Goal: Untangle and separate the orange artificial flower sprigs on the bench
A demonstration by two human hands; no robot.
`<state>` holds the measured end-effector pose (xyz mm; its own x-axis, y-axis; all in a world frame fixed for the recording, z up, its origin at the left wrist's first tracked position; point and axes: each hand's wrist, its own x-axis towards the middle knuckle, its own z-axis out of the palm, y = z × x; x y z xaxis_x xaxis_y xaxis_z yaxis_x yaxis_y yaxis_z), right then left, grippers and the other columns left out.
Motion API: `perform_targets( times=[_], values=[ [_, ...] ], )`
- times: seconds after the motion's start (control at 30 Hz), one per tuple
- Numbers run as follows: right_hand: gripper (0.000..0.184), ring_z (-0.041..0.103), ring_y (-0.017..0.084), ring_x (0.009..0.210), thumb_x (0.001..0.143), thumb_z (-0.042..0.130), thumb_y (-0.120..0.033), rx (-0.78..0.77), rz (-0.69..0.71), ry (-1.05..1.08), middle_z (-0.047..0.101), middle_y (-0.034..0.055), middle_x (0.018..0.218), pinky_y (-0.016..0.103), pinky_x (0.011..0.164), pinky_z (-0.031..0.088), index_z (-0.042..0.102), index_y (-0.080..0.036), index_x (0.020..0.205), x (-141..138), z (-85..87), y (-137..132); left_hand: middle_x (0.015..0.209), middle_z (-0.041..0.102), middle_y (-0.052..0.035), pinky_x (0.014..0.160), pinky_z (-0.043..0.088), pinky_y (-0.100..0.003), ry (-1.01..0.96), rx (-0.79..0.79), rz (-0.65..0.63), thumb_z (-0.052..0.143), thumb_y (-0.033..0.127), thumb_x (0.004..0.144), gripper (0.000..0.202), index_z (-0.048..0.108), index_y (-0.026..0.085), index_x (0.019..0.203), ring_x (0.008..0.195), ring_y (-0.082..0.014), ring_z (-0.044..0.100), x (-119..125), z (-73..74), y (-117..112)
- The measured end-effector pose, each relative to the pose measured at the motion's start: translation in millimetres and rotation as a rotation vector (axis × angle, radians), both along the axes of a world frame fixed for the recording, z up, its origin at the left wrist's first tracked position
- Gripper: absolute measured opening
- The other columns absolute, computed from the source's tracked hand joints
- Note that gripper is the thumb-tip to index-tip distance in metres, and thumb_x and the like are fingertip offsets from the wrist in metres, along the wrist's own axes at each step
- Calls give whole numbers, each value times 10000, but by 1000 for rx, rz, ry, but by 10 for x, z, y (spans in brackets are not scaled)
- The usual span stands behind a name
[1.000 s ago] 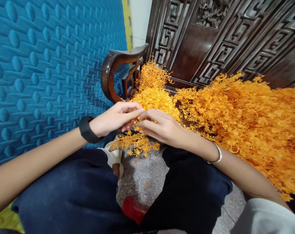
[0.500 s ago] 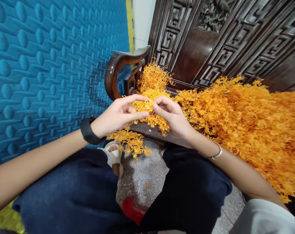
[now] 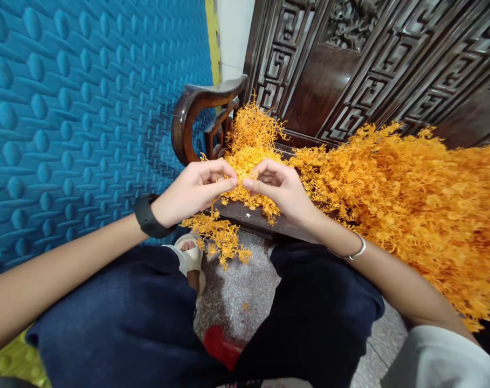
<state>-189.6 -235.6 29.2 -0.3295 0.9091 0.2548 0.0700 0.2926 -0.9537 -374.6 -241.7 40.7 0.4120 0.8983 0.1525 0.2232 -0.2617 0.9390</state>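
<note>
My left hand (image 3: 196, 186), with a dark band at the wrist, is closed, its thumb and forefinger pinched together. From beneath its palm a string of orange plastic flowers (image 3: 218, 237) hangs down past the bench edge. Close on the right, my right hand (image 3: 283, 188) is also pinched, thumb against forefinger. A small gap parts the two sets of fingertips. Anything tiny in the right fingertips cannot be told from the orange behind. Right behind both hands lies a pile of orange plastic flowers (image 3: 255, 153) on the dark wooden bench (image 3: 261, 220).
A much larger heap of orange flowers (image 3: 422, 205) covers the bench to the right. The curved wooden armrest (image 3: 182, 121) rises at the left, beside blue foam matting (image 3: 87, 108). A carved backrest (image 3: 321, 86) stands behind. Something red (image 3: 222, 347) lies on the speckled floor (image 3: 236, 285).
The orange flower that showed between my fingertips is out of sight now. My left fingers have closed from a wider spread into a pinch, and the right fingertips have drawn slightly left.
</note>
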Motion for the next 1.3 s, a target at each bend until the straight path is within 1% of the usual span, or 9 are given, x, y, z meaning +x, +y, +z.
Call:
perform_targets(
  times=[0.2, 0.37, 0.6, 0.73, 0.87, 1.03, 1.17, 1.23, 1.3],
  values=[
    [327, 524, 86, 631, 706, 724, -427, 63, -81, 36, 533, -28, 697, 266, 636, 452, 497, -193, 714, 52, 1, 58, 447, 365, 83, 353, 247, -180, -33, -35, -4, 539, 250, 838, 75, 538, 175, 829, 346, -43, 302, 8, -24, 14],
    [312, 501, 89, 687, 735, 697, -433, 182, -110, 58, 502, -26, 746, 261, 664, 453, 483, -204, 731, 30, -44, 56, 461, 324, 88, 363, 200, -176, 15, -40, -64, 511, 259, 857, 90, 491, 186, 808, 376, -42, 278, 28, 0, -1],
    [315, 569, 110, 734, 770, 660, -436, 149, -73, 96, 527, -24, 780, 302, 736, 505, 420, -232, 777, 35, -38, 59, 474, 340, 97, 369, 201, -167, -79, -74, 36, 456, 216, 866, 90, 397, 207, 799, 377, -45, 272, 50, 10, -2],
    [282, 575, 106, 709, 782, 657, -400, 156, -20, 86, 536, -30, 751, 288, 708, 503, 433, -230, 780, 22, -37, 32, 428, 303, 101, 362, 165, -177, -7, -142, -11, 518, 276, 841, 130, 461, 193, 759, 362, -41, 236, 45, 27, -15],
    [259, 571, 112, 712, 773, 669, -391, 161, -41, 57, 529, -28, 737, 289, 703, 500, 469, -227, 783, 15, -37, 5, 414, 293, 91, 378, 115, -205, 127, -58, -65, 660, 329, 752, 193, 602, 149, 713, 374, -26, 198, 22, 35, -16],
    [172, 569, 122, 680, 789, 638, -307, 138, -139, 89, 504, -36, 680, 312, 684, 497, 481, -237, 797, -62, -74, 4, 465, 376, 50, 415, 170, -213, 89, 11, 5, 622, 324, 780, 224, 634, 139, 654, 428, -41, 261, 57, 33, -10],
    [133, 574, 129, 684, 779, 612, -258, 147, -244, 116, 512, -29, 687, 320, 662, 484, 493, -245, 837, 74, -82, 241, 492, 387, 41, 449, 216, -213, 58, 56, 81, 616, 285, 772, 205, 607, 143, 625, 469, -56, 292, 101, 40, -34],
    [133, 576, 131, 677, 778, 593, -258, 143, -398, 153, 525, -21, 703, 314, 636, 470, 486, -249, 855, 324, -86, 472, 516, 398, 34, 465, 234, -214, 89, 89, 89, 617, 283, 768, 212, 601, 143, 610, 499, -65, 314, 82, 43, -62],
    [119, 578, 126, 652, 778, 558, -248, 101, -639, 180, 530, -19, 702, 288, 591, 445, 443, -240, 809, 640, -126, 699, 541, 416, 27, 477, 249, -212, 123, 99, 55, 620, 292, 765, 214, 611, 141, 614, 523, -70, 329, 39, 38, -91]
  ],
)
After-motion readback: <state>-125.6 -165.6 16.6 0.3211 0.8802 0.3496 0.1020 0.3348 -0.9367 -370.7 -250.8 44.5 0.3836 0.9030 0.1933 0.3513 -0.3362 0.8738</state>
